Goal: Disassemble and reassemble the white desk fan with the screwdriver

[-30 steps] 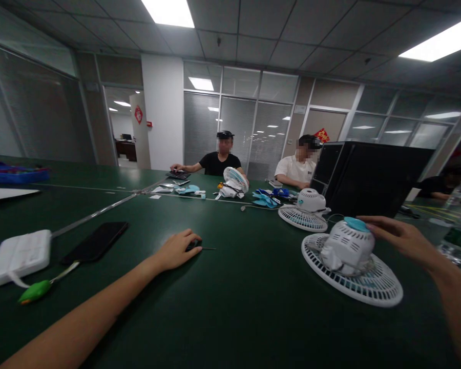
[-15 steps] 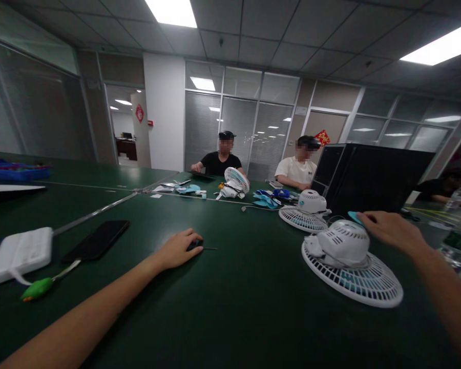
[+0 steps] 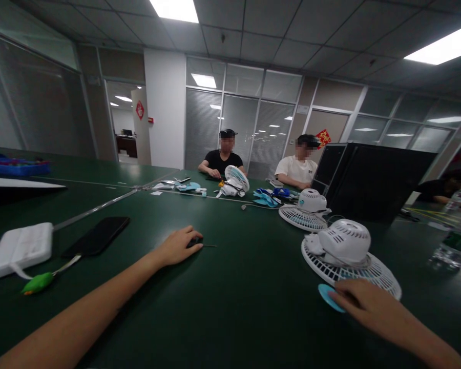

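Observation:
My left hand (image 3: 179, 247) rests on the green table, its fingers closed round the dark handle of a screwdriver (image 3: 209, 245), whose thin shaft points right. My right hand (image 3: 363, 303) grips a light-blue rounded flat piece (image 3: 330, 298) between thumb and fingers, just in front of the nearer fan. That white fan head (image 3: 343, 241) lies grille down with its motor housing up; my right hand covers part of the grille's near edge. A second white fan head (image 3: 310, 201) lies the same way behind it. What the blue piece belongs to I cannot tell.
A black computer case (image 3: 376, 179) stands behind the fans, a bottle (image 3: 455, 248) at the right. At left lie a phone (image 3: 100, 236), a white power bank (image 3: 21, 248) and a blue tray (image 3: 19, 168). Two people sit opposite, near another fan (image 3: 234, 182) and blue parts (image 3: 268, 197).
My right hand has brought the light-blue piece from behind the nearer fan round to its front, toward me. My left hand stays put with the screwdriver. The person in black has shifted their arms.

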`<action>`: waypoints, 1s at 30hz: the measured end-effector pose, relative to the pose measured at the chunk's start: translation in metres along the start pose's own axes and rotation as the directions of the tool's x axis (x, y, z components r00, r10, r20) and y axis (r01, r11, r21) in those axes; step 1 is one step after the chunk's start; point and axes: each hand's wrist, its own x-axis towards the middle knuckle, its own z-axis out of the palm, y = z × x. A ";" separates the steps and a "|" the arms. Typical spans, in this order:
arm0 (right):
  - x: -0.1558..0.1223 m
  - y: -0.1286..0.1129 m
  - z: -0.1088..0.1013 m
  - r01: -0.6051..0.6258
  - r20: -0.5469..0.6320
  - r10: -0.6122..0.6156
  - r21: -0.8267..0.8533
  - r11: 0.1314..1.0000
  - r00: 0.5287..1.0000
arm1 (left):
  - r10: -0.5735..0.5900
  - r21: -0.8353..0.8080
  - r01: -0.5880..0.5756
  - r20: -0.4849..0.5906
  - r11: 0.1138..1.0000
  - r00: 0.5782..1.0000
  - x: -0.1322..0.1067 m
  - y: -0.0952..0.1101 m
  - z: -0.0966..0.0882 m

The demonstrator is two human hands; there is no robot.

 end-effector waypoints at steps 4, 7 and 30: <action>0.010 -0.015 0.000 -0.053 0.105 0.055 -0.021 0.998 0.993 | 0.007 -0.007 -0.007 0.007 1.000 1.000 0.000 0.002 -0.001; 0.019 -0.014 -0.019 -0.079 -0.034 0.078 -0.028 0.996 0.996 | -0.003 -0.005 0.003 0.009 1.000 1.000 0.001 0.003 0.000; 0.103 0.055 -0.076 -0.072 0.043 0.070 0.057 0.996 0.997 | -0.090 0.014 0.090 0.016 0.996 0.996 0.001 0.009 -0.002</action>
